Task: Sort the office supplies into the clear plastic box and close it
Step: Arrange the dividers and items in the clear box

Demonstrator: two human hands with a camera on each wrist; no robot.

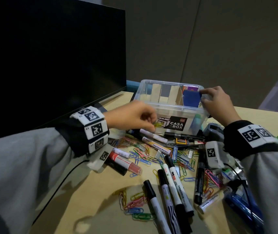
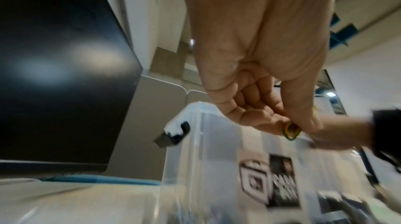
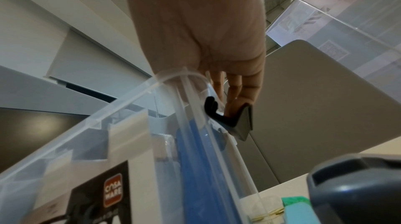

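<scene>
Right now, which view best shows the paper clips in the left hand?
Left wrist: the paper clips sit close-up, pinched by the left hand. Head shows them small and blurred; right wrist misses them.

Left hand point(image 1: 131, 116) held low in front of the body, palm down, fingers curled, thumb and fingertips point(image 2: 269, 124) pinched together on something small. Right hand point(image 1: 217, 102) reaches further forward and higher, fingers bent, thumb and forefinger closed in a pinch. Both forearms in grey sleeves, dark cuffs and white marker bands at the wrists.
</scene>
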